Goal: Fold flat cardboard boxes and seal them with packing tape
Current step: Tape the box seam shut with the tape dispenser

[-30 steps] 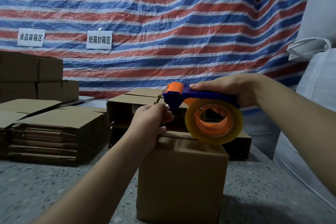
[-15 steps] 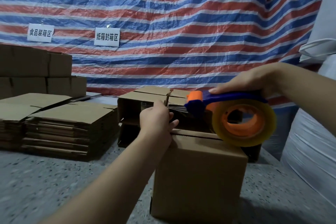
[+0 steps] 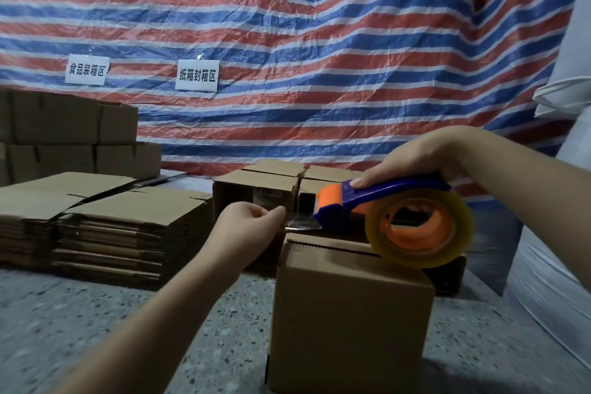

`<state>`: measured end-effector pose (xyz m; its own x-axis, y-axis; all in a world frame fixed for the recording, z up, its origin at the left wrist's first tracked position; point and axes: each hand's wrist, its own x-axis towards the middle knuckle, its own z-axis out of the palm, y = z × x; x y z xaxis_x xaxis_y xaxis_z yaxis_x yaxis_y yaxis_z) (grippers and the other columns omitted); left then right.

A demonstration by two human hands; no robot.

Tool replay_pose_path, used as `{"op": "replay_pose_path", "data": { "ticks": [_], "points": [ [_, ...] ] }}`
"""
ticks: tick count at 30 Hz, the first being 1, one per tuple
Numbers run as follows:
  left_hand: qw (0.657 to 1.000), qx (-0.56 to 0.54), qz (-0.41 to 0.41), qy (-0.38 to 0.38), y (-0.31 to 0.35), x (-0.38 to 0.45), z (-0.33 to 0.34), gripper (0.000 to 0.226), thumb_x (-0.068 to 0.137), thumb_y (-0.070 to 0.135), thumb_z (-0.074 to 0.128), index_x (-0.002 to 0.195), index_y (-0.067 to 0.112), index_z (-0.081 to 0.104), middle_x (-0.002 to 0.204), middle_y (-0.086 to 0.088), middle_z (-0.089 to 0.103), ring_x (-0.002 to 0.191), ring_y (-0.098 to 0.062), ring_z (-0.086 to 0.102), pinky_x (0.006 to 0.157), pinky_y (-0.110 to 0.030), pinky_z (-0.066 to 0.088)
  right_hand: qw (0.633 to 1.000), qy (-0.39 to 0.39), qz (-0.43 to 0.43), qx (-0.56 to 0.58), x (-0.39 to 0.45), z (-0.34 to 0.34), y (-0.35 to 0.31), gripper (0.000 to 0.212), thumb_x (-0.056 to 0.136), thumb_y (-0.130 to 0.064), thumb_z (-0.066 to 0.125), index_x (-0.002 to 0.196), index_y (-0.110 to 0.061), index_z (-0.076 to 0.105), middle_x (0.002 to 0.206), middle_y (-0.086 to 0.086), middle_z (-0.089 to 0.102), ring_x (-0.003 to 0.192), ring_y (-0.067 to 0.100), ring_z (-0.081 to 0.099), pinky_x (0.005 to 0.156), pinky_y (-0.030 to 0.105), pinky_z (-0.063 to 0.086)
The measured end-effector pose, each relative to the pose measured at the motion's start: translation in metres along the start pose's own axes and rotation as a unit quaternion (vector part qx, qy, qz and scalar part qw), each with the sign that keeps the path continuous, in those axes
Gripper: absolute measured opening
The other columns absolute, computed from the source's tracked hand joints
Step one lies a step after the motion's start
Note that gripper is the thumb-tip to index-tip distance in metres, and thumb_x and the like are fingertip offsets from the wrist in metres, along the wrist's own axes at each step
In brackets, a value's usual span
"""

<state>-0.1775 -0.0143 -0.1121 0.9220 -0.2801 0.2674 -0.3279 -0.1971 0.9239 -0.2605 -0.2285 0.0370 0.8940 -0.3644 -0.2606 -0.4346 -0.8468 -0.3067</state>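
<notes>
on the striped sheet, signs [image 3: 197, 75] read 食品装箱区 and 纸箱封箱区; left hand [image 3: 246, 230] pinches tape [image 3: 302, 222], right hand [image 3: 412, 158] grips the tape holder [image 3: 377, 198] over the box [image 3: 348, 307].

free: bare speckled grey floor [image 3: 96, 323] @ 7-8 o'clock | blocked: flat brown cardboard stacks [image 3: 128, 227] @ 9, open brown boxes [image 3: 256, 189] @ 12, white sacks [image 3: 550, 265] @ 3

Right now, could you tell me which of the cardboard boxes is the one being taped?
The upright folded box nearest the camera, directly below the tape dispenser; the other boxes sit behind it or lie flat in stacks to the left.
</notes>
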Motion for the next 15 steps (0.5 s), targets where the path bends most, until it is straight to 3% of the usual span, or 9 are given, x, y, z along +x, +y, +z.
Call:
{"op": "replay_pose_path", "data": {
  "ticks": [3,6,8,15],
  "points": [
    [1.0,-0.017,-0.022,-0.007,-0.011,0.0,-0.002,0.036,0.094,0.043,0.06,0.081,0.012,0.073,0.072,-0.005,0.07,0.061,-0.015,0.064,0.055,-0.023,0.045,0.999,-0.014,0.004,-0.035,0.001,0.002,-0.012,0.078,0.056,-0.071,0.072,0.112,-0.017,0.062,0.08,0.004,0.078,0.065,0.015,0.074,0.053,0.024,0.056],
    [0.999,-0.018,-0.035,-0.011,-0.022,-0.002,-0.002,0.036,0.093,0.044,0.061,0.078,0.014,0.074,0.07,-0.006,0.07,0.053,-0.01,0.059,0.046,-0.019,0.04,0.998,-0.025,0.006,-0.054,0.003,0.004,-0.019,0.076,0.058,-0.069,0.072,0.111,-0.015,0.065,0.078,0.003,0.077,0.062,0.014,0.073,0.054,0.023,0.055],
    [0.999,-0.016,-0.039,-0.003,-0.027,-0.002,-0.001,0.035,0.093,0.044,0.061,0.078,0.015,0.074,0.073,-0.012,0.071,0.059,-0.013,0.056,0.047,-0.02,0.039,0.998,-0.026,0.007,-0.061,0.005,0.006,-0.023,0.075,0.06,-0.069,0.072,0.111,-0.015,0.066,0.079,0.003,0.077,0.063,0.014,0.073,0.055,0.023,0.056],
    [0.998,-0.032,-0.055,0.01,-0.034,0.002,0.003,0.032,0.092,0.042,0.063,0.078,0.015,0.074,0.075,-0.005,0.068,0.065,-0.015,0.056,0.054,-0.025,0.043,0.998,-0.028,0.016,-0.057,0.012,0.006,-0.025,0.068,0.07,-0.067,0.074,0.114,-0.016,0.066,0.083,0.005,0.078,0.065,0.016,0.074,0.055,0.024,0.056]
  ]
}}
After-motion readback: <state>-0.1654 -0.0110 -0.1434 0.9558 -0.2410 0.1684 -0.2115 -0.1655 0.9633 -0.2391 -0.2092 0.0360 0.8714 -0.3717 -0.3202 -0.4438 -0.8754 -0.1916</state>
